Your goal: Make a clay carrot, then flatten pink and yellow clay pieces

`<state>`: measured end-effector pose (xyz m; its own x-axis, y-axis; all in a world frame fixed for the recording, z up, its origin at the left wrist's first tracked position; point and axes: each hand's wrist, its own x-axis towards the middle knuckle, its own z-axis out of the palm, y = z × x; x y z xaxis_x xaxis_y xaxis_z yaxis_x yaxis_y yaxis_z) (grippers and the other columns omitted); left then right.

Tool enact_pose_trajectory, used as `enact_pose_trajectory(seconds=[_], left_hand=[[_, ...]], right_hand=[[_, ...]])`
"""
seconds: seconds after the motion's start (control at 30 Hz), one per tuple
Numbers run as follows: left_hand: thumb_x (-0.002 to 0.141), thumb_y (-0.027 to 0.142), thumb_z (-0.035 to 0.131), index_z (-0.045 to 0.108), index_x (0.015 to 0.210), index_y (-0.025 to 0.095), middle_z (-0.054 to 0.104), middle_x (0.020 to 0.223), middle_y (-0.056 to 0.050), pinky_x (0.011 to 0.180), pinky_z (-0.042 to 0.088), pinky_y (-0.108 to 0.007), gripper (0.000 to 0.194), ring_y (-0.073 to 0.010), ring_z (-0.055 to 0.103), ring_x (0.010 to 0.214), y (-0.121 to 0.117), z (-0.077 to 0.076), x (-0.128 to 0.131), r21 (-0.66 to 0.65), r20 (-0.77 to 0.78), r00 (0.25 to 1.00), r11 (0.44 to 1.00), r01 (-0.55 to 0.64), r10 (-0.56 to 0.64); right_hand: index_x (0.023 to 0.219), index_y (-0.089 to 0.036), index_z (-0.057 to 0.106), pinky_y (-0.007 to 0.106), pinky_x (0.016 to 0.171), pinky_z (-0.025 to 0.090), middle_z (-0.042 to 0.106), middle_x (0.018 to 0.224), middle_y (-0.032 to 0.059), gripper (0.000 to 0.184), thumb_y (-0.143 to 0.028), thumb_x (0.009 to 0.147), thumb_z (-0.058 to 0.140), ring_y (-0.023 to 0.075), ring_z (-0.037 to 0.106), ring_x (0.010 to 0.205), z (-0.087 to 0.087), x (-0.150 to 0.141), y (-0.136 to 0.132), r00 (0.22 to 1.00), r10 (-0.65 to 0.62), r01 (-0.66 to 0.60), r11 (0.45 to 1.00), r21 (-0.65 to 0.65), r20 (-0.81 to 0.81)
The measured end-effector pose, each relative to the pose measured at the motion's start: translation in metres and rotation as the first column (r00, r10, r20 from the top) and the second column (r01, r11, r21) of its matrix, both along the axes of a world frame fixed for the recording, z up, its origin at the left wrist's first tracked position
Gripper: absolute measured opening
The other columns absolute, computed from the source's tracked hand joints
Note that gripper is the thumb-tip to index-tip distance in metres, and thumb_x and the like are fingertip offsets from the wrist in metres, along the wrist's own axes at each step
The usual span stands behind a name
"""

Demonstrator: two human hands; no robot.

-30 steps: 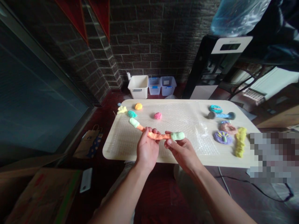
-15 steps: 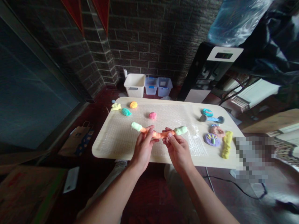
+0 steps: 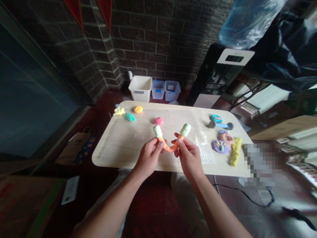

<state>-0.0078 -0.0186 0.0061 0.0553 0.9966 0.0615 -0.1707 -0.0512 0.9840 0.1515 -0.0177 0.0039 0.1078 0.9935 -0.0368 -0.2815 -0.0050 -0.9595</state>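
Note:
Between my hands is an orange clay roll (image 3: 169,148) bent into a U, with a pale green clay lump on each end. My left hand (image 3: 150,152) pinches its left arm, just under the left green lump (image 3: 157,131). On the other side my right hand (image 3: 187,152) grips the roll below the right green lump (image 3: 185,129). The piece is held up above the table, over a sheet of bubble wrap (image 3: 133,138). A pink clay ball (image 3: 158,121) lies on the wrap just beyond it.
On the table (image 3: 104,158), yellow (image 3: 119,111), teal (image 3: 130,117) and orange (image 3: 138,109) clay pieces sit at the far left. At right lie a clay dumbbell (image 3: 221,125), a purple disc (image 3: 220,147) and a yellow strip (image 3: 236,152). Bins (image 3: 140,94) and a water dispenser (image 3: 210,76) stand behind.
Both ends of the orange roll have swung upward and closer together, turning a nearly straight bar into a U. My hands keep hold of it. The view has shifted slightly.

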Motion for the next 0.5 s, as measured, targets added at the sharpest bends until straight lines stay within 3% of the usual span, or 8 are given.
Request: enact_pose_trajectory(seconds=[0.3,0.5], left_hand=[[0.092,0.033,0.077,0.079,0.093,0.021,0.076,0.096,-0.009,0.080,0.048,-0.026,0.012,-0.0239,0.066,0.087,-0.0029,0.0002,0.0015,-0.010,-0.004,1.000,1.000,-0.008,0.008],[0.105,0.037,0.055,0.074,0.094,0.020,0.071,0.089,-0.007,0.074,0.045,-0.029,0.028,-0.0225,0.063,0.081,-0.0041,0.0031,0.0021,0.111,-0.318,0.948,0.994,0.019,0.018]], right_hand=[[0.113,-0.021,0.081,0.029,0.052,0.037,0.067,0.079,0.0019,0.040,-0.057,0.096,0.073,0.0117,0.047,0.057,0.0003,0.0014,-0.0038,0.963,0.133,-0.141,0.990,0.018,0.234],[0.096,-0.019,0.080,0.028,0.054,0.038,0.061,0.074,0.0012,0.034,-0.051,0.100,0.069,0.0119,0.049,0.060,-0.0024,-0.0013,-0.0041,0.931,0.190,-0.227,0.970,0.085,0.312]])
